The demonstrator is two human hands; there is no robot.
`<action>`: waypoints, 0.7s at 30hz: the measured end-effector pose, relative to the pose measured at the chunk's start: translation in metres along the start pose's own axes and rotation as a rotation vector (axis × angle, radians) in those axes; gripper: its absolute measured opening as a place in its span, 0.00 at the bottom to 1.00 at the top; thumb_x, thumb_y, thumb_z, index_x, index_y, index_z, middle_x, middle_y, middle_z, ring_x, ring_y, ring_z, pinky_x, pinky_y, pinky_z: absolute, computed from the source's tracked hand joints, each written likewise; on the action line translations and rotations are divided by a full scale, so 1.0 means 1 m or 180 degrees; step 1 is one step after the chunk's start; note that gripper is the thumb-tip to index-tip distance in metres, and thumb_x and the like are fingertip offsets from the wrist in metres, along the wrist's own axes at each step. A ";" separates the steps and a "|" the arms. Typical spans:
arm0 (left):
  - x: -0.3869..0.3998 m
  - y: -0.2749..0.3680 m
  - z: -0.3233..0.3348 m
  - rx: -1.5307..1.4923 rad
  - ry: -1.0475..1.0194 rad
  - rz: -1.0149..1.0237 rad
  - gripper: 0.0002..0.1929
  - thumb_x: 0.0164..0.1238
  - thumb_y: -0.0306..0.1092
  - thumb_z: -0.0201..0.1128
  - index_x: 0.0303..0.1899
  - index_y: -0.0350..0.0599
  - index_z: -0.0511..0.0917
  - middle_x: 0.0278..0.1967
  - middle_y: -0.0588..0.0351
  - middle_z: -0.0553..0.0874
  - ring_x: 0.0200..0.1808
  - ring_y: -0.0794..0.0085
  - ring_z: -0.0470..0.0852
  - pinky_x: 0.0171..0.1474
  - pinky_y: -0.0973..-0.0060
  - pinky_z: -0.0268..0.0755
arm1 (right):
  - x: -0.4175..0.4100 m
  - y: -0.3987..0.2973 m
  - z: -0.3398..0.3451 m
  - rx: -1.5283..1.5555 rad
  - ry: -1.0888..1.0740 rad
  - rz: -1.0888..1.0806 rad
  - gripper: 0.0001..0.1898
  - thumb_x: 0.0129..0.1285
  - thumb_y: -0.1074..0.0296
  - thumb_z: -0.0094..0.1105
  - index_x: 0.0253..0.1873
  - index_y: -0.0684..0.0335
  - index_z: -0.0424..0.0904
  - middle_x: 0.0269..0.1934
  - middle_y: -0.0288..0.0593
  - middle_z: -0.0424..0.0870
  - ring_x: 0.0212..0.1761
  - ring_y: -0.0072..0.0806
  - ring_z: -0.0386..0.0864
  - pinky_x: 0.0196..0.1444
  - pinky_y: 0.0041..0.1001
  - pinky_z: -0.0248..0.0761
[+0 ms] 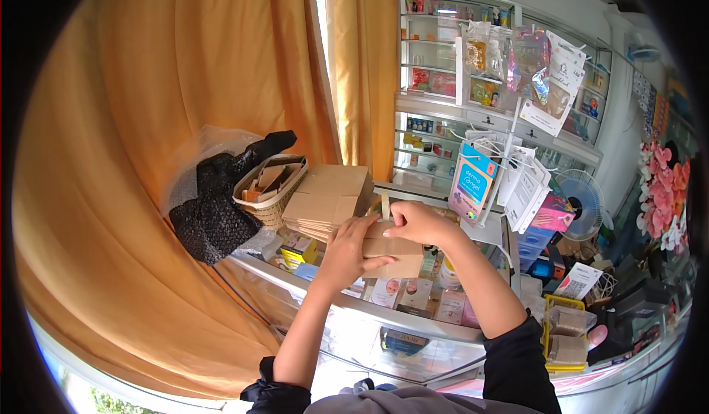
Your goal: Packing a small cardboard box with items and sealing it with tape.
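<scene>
A small brown cardboard box (396,259) rests on the glass display counter in front of me. My left hand (350,250) grips it from the left, fingers over its top and thumb along the near side. Above the top of the box, a roll of tape (385,205) stands edge-on. The curled fingers of my right hand (418,224) close on its right side; the fingertips are partly hidden. Just left of the box lies a stack of flattened cardboard boxes (327,195).
A woven basket (271,209) with cardboard pieces stands beyond the stack, beside black bubble wrap (221,209). To the right rises a white display rack (498,184) hung with packets. A yellow tray (566,367) holds wrapped parcels. Orange curtains (221,70) hang at left.
</scene>
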State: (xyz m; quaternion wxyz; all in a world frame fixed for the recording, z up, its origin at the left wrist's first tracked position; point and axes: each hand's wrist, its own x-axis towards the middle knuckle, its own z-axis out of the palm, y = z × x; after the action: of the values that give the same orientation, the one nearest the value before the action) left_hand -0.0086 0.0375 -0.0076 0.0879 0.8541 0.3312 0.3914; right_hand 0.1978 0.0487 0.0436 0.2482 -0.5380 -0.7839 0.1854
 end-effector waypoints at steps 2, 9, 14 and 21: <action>0.000 -0.004 0.002 0.0110 -0.0003 0.0065 0.44 0.51 0.58 0.75 0.67 0.44 0.70 0.60 0.44 0.78 0.65 0.47 0.73 0.68 0.56 0.64 | 0.001 0.001 0.002 0.0013 0.0000 -0.0017 0.19 0.54 0.60 0.76 0.29 0.65 0.73 0.26 0.47 0.79 0.29 0.37 0.77 0.32 0.35 0.69; 0.002 -0.004 0.002 0.0303 -0.0073 0.0149 0.46 0.52 0.60 0.74 0.69 0.43 0.68 0.62 0.43 0.78 0.65 0.47 0.72 0.69 0.56 0.63 | 0.002 0.005 -0.001 0.0165 -0.0103 -0.0183 0.19 0.54 0.60 0.75 0.29 0.63 0.71 0.24 0.43 0.77 0.27 0.31 0.74 0.30 0.33 0.66; 0.000 -0.005 0.002 0.0264 -0.0075 0.0137 0.46 0.51 0.59 0.74 0.69 0.42 0.69 0.62 0.42 0.77 0.66 0.46 0.71 0.69 0.56 0.64 | 0.002 0.006 -0.001 0.0268 -0.0222 -0.0241 0.19 0.54 0.61 0.75 0.28 0.62 0.70 0.23 0.39 0.76 0.27 0.28 0.72 0.29 0.32 0.64; -0.001 -0.005 0.003 0.0151 -0.0046 0.0154 0.45 0.51 0.55 0.76 0.68 0.40 0.69 0.62 0.42 0.77 0.66 0.45 0.71 0.68 0.56 0.66 | 0.004 0.013 -0.007 0.0250 -0.0455 -0.0337 0.20 0.53 0.60 0.76 0.27 0.62 0.70 0.22 0.38 0.75 0.26 0.25 0.71 0.27 0.30 0.62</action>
State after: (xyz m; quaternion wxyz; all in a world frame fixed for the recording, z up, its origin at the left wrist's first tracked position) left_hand -0.0090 0.0410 -0.0120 0.0605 0.8664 0.3191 0.3792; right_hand 0.2105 0.0577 0.0423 0.2221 -0.4711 -0.8191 0.2405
